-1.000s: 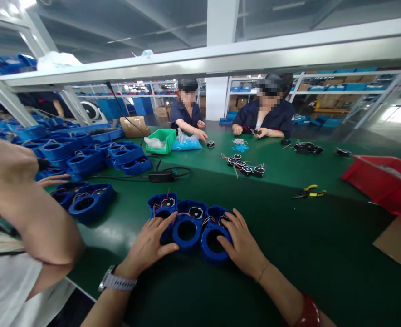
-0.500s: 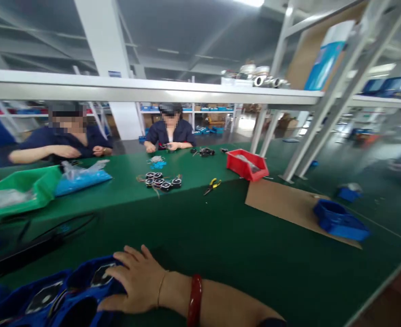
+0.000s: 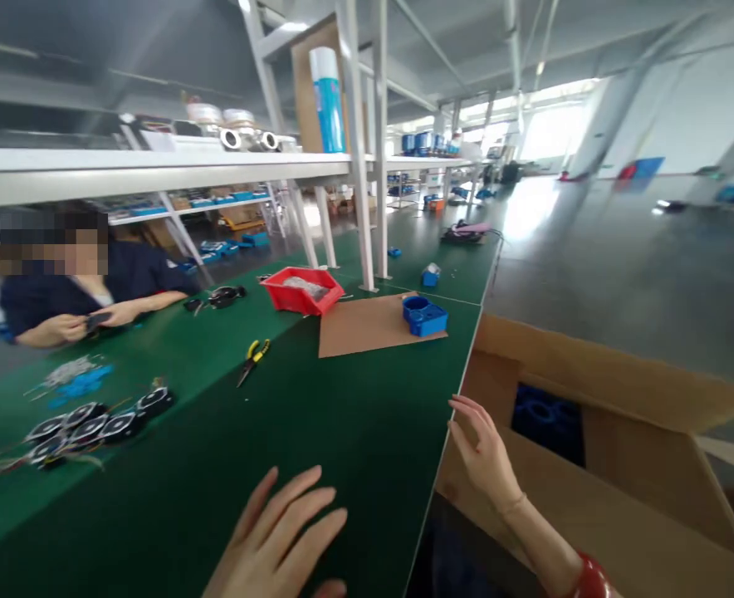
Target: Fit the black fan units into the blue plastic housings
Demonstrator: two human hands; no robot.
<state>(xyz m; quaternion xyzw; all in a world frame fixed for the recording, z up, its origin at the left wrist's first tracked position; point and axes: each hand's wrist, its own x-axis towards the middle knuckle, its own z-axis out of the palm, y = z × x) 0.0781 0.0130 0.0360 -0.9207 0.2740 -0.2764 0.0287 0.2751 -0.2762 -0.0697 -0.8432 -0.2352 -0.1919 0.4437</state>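
One open brown cardboard box [image 3: 622, 498], w/ blue plastic housings [image 3: 545, 419] inside, stands at the green table [image 3: 354, 415]'s right edge. Right hand [image 3: 488, 457] touches its left flap, fingers loosely spread, grip on nothing. Box lies right of both hands, so right hand's nearer; left hand [image 3: 280, 540] hovers over table, grip spread & empty.

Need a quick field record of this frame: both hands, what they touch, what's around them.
left hand: open, fingers spread, over the green table, holding nothing
right hand: open, fingers at a flap of the cardboard box
box contents: blue parts
on table: yellow-handled pliers, red bin, cardboard sheet bearing a blue housing, black fans
others: co-worker seated across
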